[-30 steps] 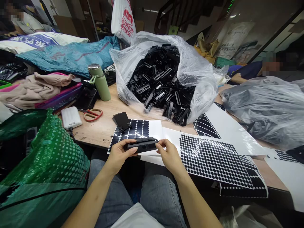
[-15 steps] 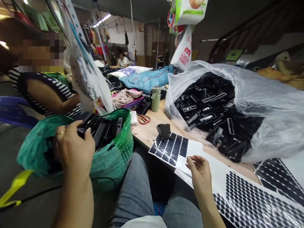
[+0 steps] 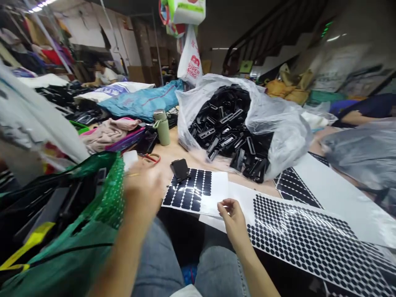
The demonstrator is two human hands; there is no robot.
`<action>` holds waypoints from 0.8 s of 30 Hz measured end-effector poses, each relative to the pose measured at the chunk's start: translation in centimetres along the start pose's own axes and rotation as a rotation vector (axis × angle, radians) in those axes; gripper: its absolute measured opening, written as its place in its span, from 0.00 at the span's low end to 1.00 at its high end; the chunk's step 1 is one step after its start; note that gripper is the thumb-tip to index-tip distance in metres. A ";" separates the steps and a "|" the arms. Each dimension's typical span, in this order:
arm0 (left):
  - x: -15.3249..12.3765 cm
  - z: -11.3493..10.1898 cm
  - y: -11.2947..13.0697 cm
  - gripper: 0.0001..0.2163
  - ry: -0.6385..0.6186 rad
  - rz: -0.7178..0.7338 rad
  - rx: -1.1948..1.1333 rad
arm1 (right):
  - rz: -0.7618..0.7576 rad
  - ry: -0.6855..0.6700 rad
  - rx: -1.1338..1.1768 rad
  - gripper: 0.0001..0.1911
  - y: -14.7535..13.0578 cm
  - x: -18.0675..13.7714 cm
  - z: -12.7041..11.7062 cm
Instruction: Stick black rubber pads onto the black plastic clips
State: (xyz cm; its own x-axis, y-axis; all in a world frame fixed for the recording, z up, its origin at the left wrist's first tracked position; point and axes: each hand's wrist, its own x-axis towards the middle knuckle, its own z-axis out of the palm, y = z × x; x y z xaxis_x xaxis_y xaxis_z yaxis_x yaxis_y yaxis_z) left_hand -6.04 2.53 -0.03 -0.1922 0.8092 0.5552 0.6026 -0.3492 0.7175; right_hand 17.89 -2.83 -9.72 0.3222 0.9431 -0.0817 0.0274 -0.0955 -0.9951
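Note:
My left hand (image 3: 142, 186) is smeared by motion between the green mesh bag (image 3: 93, 214) and the table edge; its fingers cannot be read. My right hand (image 3: 232, 216) rests at the edge of a white sheet of black round stickers (image 3: 297, 235), fingers curled loosely, nothing visible in them. A smaller sheet of black oblong pads (image 3: 190, 192) lies between the two hands, with a single black plastic part (image 3: 180, 169) on its far corner. The green bag holds several black plastic parts (image 3: 62, 202).
A big clear plastic bag (image 3: 278, 132) full of black plastic parts sits mid-table. A green bottle (image 3: 162, 127), red-handled scissors (image 3: 151, 157), a white power bank (image 3: 130, 159) and piled cloth (image 3: 108, 132) lie to the left. Grey plastic bag (image 3: 365, 152) at right. Other people work at the back.
The black part held in both hands went into the green bag with my left hand. That hand has since swung back toward the table. The view turned left, then back right.

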 end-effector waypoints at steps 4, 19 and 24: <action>4.3 17.5 1.9 0.14 -0.436 0.088 0.251 | -0.009 0.006 -0.092 0.14 0.0 -0.2 -1.6; 4.1 19.1 -3.1 0.11 -0.394 -0.196 -0.189 | 0.035 -0.045 -0.987 0.09 0.1 6.7 5.1; -1.4 13.1 -4.8 0.10 -0.410 -0.811 -0.668 | 0.027 -0.018 -0.915 0.08 0.7 6.0 5.4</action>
State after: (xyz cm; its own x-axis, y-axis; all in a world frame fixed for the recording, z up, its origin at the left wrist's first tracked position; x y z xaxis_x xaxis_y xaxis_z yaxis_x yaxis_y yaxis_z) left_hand 1.45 9.21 -9.78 0.0051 0.9632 -0.2688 -0.1436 0.2667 0.9530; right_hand 14.74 4.50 -11.19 0.3193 0.9410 -0.1125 0.7617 -0.3254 -0.5602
